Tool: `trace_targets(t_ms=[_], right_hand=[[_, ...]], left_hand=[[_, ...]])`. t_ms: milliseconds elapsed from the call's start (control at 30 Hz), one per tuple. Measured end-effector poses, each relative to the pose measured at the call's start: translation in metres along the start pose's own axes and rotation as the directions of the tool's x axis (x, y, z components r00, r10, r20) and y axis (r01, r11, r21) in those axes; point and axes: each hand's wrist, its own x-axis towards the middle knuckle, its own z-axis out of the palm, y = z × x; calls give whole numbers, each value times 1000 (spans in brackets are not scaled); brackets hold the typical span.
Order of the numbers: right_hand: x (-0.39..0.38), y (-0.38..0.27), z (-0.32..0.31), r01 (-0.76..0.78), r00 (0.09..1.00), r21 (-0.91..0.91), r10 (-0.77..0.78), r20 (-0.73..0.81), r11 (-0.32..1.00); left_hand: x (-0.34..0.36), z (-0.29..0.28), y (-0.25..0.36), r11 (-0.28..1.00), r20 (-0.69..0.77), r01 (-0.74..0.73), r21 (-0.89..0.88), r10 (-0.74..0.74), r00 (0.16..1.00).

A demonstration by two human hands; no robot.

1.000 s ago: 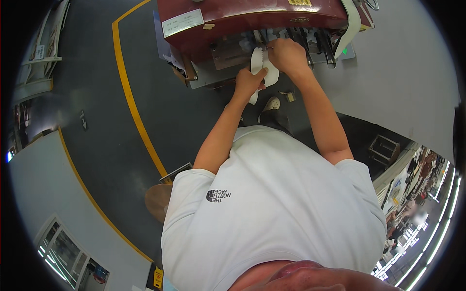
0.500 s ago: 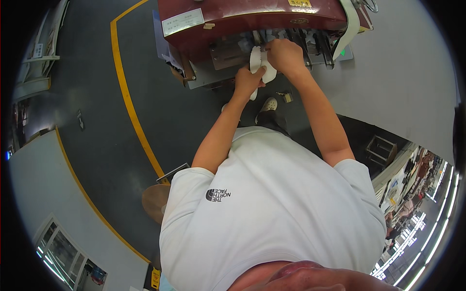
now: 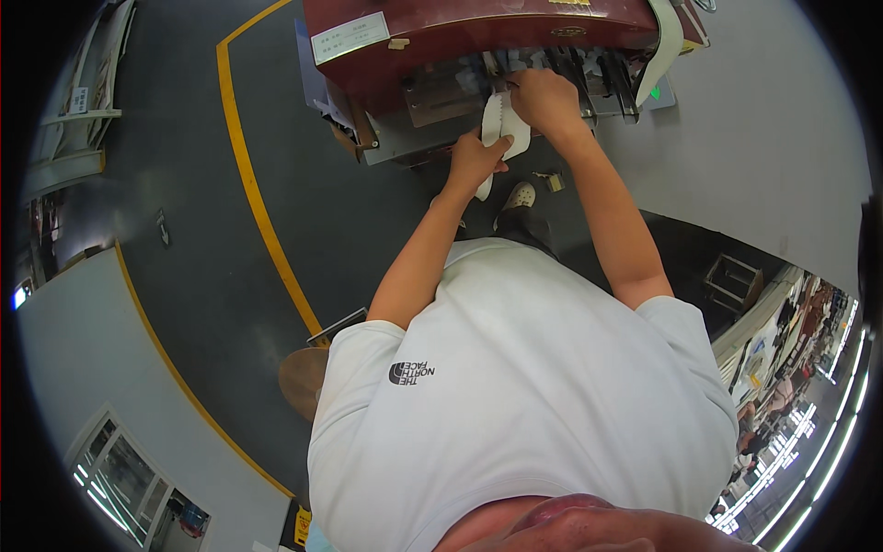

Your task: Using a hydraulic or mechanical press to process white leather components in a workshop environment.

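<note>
A white, curved, flat piece with a notched edge (image 3: 494, 115) spans both my hands at the front of a dark red machine (image 3: 460, 35). My left hand (image 3: 476, 158) pinches its lower part, thumb on top, and a white end sticks out below the fingers. Bent and closed, my right hand (image 3: 548, 99) is at the piece's upper right edge, close under the machine's working parts. Its fingertips are partly hidden, but they seem to grip the piece. Beside that hand are dark metal arms (image 3: 618, 85) of the machine. A clear plate (image 3: 446, 94) is to the left.
A yellow floor line (image 3: 248, 175) runs along the left. My shoe (image 3: 521, 195) shows below the machine, near a small yellowish object (image 3: 552, 181) on the floor. A brown round stool seat (image 3: 302, 382) stands at my left, and a metal-framed stool (image 3: 733, 281) at the right.
The whole view has shifted slightly. The white piece has turned a little between my hands, and my right fingers have moved slightly along its upper edge. Both hands stay at the machine.
</note>
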Motion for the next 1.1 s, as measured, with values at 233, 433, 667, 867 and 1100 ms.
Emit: trace_targets(t_ms=[233, 433, 667, 867, 1100], right_hand=[[13, -3, -8, 75, 993, -99, -65, 94, 992], [11, 0, 27, 9, 998, -44, -12, -65, 999], [-55, 42, 52, -25, 987, 751, 134, -85, 660], [-115, 11, 33, -358, 930, 910, 164, 328, 211], [-121, 37, 26, -307, 892, 951, 338, 299, -31]], left_hand=[[4, 5, 1, 1000, -16, 5, 27, -5, 1000], [4, 4, 14, 998, -64, -3, -59, -1, 998], [-19, -12, 6, 982, -153, -38, -186, 9, 988], [-34, -11, -12, 998, 158, 34, -45, -27, 987], [-47, 12, -13, 998, 496, -11, 58, -19, 868]])
